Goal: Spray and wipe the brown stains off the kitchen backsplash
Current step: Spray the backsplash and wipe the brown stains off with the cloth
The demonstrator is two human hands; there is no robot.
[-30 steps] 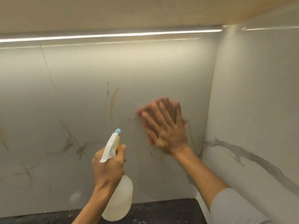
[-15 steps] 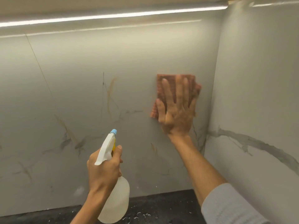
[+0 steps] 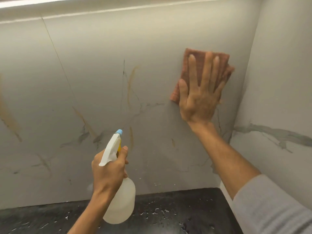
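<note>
The pale marble-look backsplash (image 3: 101, 65) carries brown streaks: a long curved one (image 3: 130, 85) at centre, a short one (image 3: 131, 139) below it, a small mark (image 3: 173, 142) further right, and more at the left (image 3: 9, 119). My right hand (image 3: 200, 97) lies flat, fingers spread, pressing a folded reddish-brown cloth (image 3: 189, 65) against the wall near the corner. My left hand (image 3: 108, 171) grips the neck of a translucent spray bottle (image 3: 121, 203) with a white trigger head and blue nozzle (image 3: 119, 132) aimed at the wall.
A side wall (image 3: 278, 81) with a grey vein meets the backsplash at the right. A dark speckled countertop (image 3: 177, 213) with droplets runs along the bottom. A light strip (image 3: 25, 3) glows under the cabinet above.
My right hand has swept the cloth up and to the right, from the middle of the wall toward the corner, where it has held for the last half second. The bottle stayed roughly in place.
</note>
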